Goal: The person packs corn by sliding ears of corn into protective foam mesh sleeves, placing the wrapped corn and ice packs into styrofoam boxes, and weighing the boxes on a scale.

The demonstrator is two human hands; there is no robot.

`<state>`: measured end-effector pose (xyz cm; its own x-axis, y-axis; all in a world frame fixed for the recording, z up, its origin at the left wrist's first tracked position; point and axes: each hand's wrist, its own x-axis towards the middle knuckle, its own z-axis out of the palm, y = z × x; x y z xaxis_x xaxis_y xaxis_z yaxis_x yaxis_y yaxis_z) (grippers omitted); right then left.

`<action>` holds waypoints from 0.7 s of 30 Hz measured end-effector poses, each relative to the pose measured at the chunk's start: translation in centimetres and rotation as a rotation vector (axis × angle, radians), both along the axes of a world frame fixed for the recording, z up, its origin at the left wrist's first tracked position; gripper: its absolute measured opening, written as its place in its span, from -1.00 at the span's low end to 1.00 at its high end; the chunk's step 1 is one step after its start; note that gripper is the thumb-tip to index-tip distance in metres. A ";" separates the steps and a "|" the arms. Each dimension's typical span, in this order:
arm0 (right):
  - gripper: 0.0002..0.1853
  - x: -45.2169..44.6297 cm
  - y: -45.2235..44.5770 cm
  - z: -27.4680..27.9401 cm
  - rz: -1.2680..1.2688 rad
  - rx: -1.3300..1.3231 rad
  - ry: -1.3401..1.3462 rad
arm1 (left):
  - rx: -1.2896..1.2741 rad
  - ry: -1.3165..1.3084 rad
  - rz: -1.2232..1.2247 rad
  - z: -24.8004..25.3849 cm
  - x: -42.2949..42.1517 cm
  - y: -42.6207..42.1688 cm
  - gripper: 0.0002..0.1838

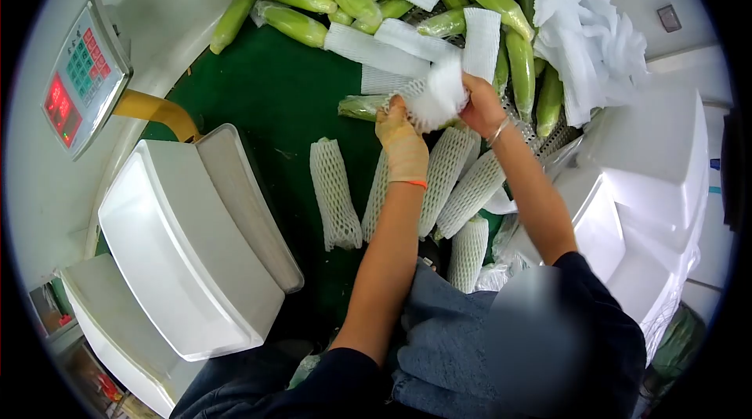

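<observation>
At the left of the green work surface (270, 110), a row of netted foam sleeves (335, 196) stands out as the finished portion: about five lie side by side near the person's lap, apparently filled, though arms partly cover them. Just above them, a film-wrapped corn ear (360, 108) lies at the gloved left hand (403, 145), whose fingers are curled against it and the edge of a white foam net (439, 94); which of the two they grip cannot be told. The bare right hand (480, 108) grasps that net, which looks only partly placed. Beyond, many corn ears (294, 23) remain unsleeved, with flat nets (376, 53) strewn over them and a heap of white foam (576, 27) farther right, so much appears left. As for writing, the scale display (63, 110) glows red, but its digits and the keypad (82, 59) characters are unreadable; no brand is legible.
</observation>
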<state>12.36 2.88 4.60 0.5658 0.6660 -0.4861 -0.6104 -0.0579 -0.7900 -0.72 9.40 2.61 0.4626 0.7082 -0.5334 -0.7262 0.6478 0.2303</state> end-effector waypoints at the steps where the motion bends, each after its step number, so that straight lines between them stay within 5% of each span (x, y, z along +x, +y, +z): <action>1: -0.60 1.4 -0.4 -1.1 0.254 -0.140 -0.039 | 0.110 0.312 -0.120 0.3 -0.1 -0.5 -0.65; 2: -0.53 1.5 -0.6 -2.5 0.322 -0.378 -0.400 | 0.220 0.626 -0.235 0.5 0.2 -0.8 -0.60; 4: -0.57 2.5 -1.9 -4.1 0.620 -0.493 -0.683 | 0.326 0.748 -0.141 -2.5 1.4 -3.3 -0.56; 6: -0.60 2.4 -3.0 -4.4 0.773 -0.571 -0.927 | 0.301 1.344 -0.404 -1.9 2.1 -5.1 -0.56; 8: -0.62 2.4 -3.3 -5.0 0.757 -0.485 -0.732 | 0.256 1.100 -0.338 -2.8 1.9 -4.7 -0.51; 9: -0.62 1.7 -3.2 -4.0 0.756 -0.478 -0.737 | 0.138 0.917 -0.551 -0.7 0.8 -3.5 -0.52; 11: -0.70 -1.6 -2.1 1.1 0.838 -0.496 -1.190 | -0.046 0.471 -0.758 -0.3 -0.8 -1.8 -0.60; 12: -0.72 -3.2 -1.3 3.4 0.868 -0.501 -1.424 | -0.038 0.467 -0.745 0.0 -1.0 -1.0 -0.60; 14: -0.74 -7.0 1.2 6.0 0.812 -0.649 -1.475 | 0.120 0.368 -0.590 0.3 -2.0 0.9 -0.63; 17: -0.71 -8.1 5.5 5.3 0.683 -0.483 -1.558 | 0.322 0.259 -0.381 0.7 -6.0 3.4 -0.67; 19: -0.60 -6.4 8.8 4.7 0.630 -0.329 -1.406 | -0.034 0.467 -0.296 3.4 -6.6 6.8 -0.68; 21: -0.54 -4.9 10.3 0.1 0.664 -0.308 -1.361 | 0.147 0.594 -0.261 1.2 -6.7 7.2 -0.68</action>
